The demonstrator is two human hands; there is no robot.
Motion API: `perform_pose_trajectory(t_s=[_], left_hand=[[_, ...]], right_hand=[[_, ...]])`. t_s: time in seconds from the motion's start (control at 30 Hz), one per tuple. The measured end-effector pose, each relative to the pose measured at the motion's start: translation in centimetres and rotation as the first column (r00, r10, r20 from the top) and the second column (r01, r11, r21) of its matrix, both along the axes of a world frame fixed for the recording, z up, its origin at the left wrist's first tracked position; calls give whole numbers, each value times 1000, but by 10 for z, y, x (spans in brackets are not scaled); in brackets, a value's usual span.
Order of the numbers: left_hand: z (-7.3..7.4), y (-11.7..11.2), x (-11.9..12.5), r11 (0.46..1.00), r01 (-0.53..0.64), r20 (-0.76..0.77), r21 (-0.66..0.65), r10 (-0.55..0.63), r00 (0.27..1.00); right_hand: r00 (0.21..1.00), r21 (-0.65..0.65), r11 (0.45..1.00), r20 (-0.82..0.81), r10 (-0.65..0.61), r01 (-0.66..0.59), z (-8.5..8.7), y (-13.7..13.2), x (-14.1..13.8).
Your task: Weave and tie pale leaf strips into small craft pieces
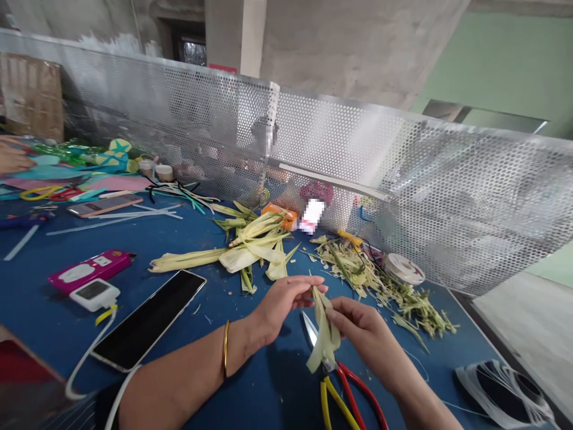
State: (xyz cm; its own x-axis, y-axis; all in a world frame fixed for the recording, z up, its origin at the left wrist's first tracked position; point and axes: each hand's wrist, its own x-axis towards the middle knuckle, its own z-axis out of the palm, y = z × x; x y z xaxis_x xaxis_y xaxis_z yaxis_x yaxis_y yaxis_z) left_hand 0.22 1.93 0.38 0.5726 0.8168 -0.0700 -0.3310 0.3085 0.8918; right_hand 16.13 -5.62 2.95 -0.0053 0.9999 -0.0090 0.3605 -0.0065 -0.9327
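Both hands meet over the blue table, holding a pale green corn husk (324,334) that hangs down between them. My left hand (286,298) pinches its narrow upper end between thumb and fingers. Lower down, my right hand (358,319) grips the husk's side, fingers curled. Under the husk lies a pointed metal blade (310,329), its join partly covered. Red handles (360,391) and yellow handles (338,406) stick out below; which belongs to the blade is hidden. Beyond my hands is a pile of corn husks (250,242).
Husk scraps (358,269) lie at the right, beside a white round roll (404,269) and a spool of clear line (504,394). A dark phone (152,319) and a magenta power bank (92,270) lie left. Perforated metal panels (335,137) border the back. Another person's hand (13,156) is far left.
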Motion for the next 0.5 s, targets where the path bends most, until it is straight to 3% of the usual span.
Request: perform_pose_trajectory(t_s=[0.13, 0.27, 0.4, 0.5], left_hand=[[1, 0, -1, 998, -6, 46, -62, 9, 999], [3, 0, -1, 994, -7, 70, -112, 14, 997], [2, -1, 1, 982, -91, -79, -164, 79, 994], [1, -4, 1, 981, -33, -153, -191, 4, 988]], right_hand=[[975, 61, 997, 211, -65, 53, -1, -1, 10], [939, 142, 971, 260, -225, 193, -2, -1, 12], [957, 149, 953, 84, -277, 262, 3, 0, 11], [946, 143, 936, -84, -313, 322, 4, 2, 14]])
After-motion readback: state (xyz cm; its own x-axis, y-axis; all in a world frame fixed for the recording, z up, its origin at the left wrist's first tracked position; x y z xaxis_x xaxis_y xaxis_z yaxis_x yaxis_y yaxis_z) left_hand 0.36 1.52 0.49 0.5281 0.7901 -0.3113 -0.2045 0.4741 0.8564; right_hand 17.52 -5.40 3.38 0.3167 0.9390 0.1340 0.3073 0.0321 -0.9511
